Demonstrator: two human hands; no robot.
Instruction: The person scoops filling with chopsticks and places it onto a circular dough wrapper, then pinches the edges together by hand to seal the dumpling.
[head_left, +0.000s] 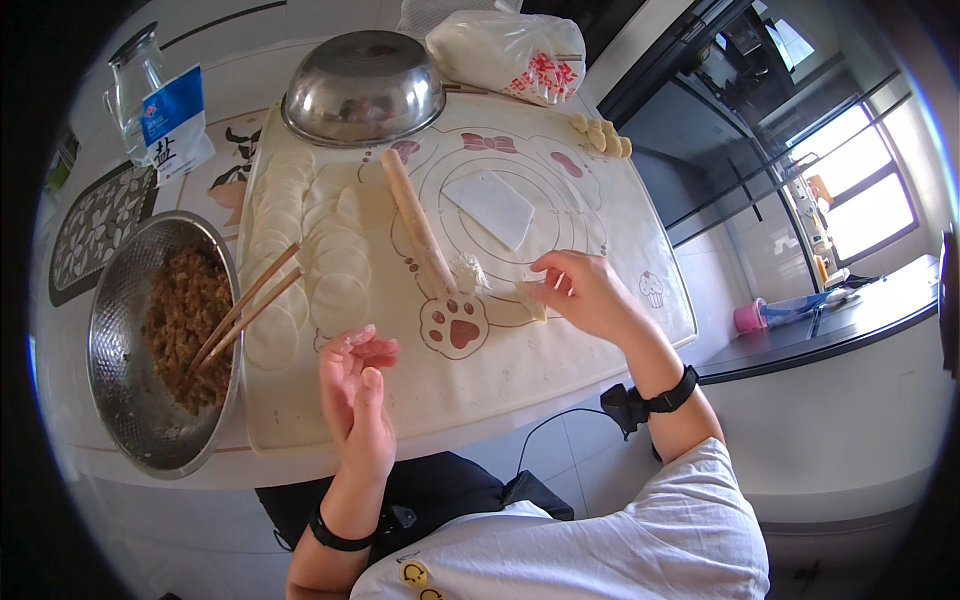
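Observation:
My left hand (362, 390) is raised over the mat's near edge, palm turned inward, fingers loosely curled and apart, holding nothing. At the mat's right middle, my right hand (581, 292) has its thumb and fingers at a folded piece of dough (534, 306); whether they grip it cannot be told. A wooden rolling pin (416, 217) lies between the hands, with a small heap of flour (470, 273) beside it. Overlapping round dough wrappers (337, 296) lie in rows on the left. A metal bowl (101, 337) of minced filling (187, 322) holds a pair of wooden chopsticks (247, 315).
The printed dough mat (450, 405) carries a white plastic scraper (491, 206), an upturned steel bowl (364, 90) and small dough pieces (601, 137). Behind is a plastic bag of white contents (502, 56). A salt packet (176, 124), glass jug (135, 90) and patterned trivet (105, 225) stand left.

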